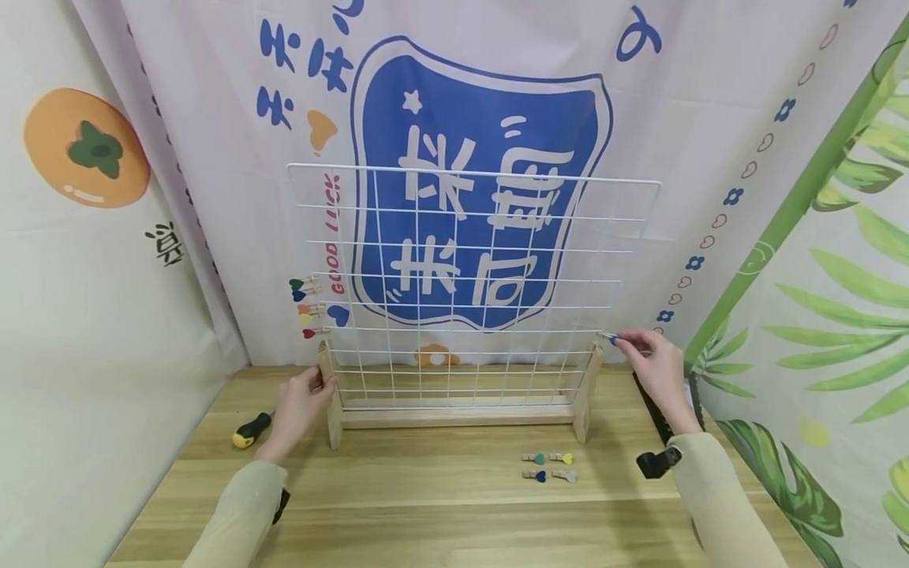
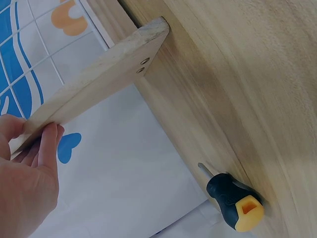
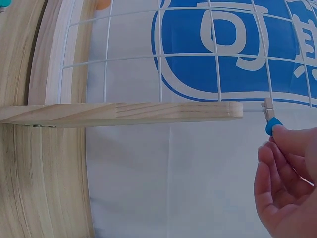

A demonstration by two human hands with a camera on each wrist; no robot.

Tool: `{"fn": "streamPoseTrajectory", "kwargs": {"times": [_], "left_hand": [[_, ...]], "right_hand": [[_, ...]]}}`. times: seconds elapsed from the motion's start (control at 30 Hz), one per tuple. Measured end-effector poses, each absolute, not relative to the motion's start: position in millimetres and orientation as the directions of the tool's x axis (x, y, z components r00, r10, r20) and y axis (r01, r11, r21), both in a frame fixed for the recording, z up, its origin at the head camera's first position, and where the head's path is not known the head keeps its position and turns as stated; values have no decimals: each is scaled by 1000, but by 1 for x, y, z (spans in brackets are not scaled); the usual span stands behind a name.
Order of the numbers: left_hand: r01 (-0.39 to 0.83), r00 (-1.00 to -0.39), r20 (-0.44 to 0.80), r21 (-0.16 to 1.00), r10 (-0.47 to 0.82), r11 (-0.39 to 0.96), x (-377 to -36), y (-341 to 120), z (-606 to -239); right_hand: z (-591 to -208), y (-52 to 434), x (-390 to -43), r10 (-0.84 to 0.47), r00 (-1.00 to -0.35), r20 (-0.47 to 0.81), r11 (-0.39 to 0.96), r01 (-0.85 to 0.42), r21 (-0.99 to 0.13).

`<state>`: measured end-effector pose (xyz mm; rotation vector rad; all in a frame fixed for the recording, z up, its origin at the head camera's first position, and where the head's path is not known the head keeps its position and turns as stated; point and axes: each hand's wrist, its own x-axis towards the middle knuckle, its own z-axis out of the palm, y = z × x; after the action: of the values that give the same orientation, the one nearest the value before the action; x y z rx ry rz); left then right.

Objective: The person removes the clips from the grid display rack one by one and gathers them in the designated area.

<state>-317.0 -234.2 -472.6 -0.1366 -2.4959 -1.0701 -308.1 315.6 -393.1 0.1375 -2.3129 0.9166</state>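
A white wire grid [image 1: 454, 280] stands upright in a wooden base [image 1: 454, 416] on the table. My left hand [image 1: 301, 398] grips the base's left upright [image 2: 99, 79] between thumb and fingers. At the grid's right edge, my right hand [image 1: 656, 367] pinches the blue end of a small wooden clothespin [image 3: 270, 116]; its tip meets the edge wire. Several heart-topped clothespins [image 1: 307, 310] in green, blue, orange, yellow and red hang along the left edge. On the table in front lie more of them: teal [image 1: 534, 457], yellow [image 1: 561, 457], dark blue [image 1: 535, 476] and white [image 1: 565, 476].
A black and yellow screwdriver [image 1: 252, 430] lies on the table left of the base. Behind my right hand is a dark flat object [image 1: 653, 406], partly hidden. Printed cloth [image 1: 234, 260] hangs behind and at both sides of the wooden table [image 1: 440, 513].
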Motion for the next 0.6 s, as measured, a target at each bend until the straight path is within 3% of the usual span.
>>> {"fn": "streamPoseTrajectory", "kwargs": {"times": [0.33,0.6], "left_hand": [[255,-908,413,672,-66,695,-316,-234,-471],[258,-906,418,672,-68,694,-316,-234,-472]], "right_hand": [[-393,317,-307,153,-761,631,771,-308,-557],[-399,324,-293,183,-785,592,771,-259,-582]]}}
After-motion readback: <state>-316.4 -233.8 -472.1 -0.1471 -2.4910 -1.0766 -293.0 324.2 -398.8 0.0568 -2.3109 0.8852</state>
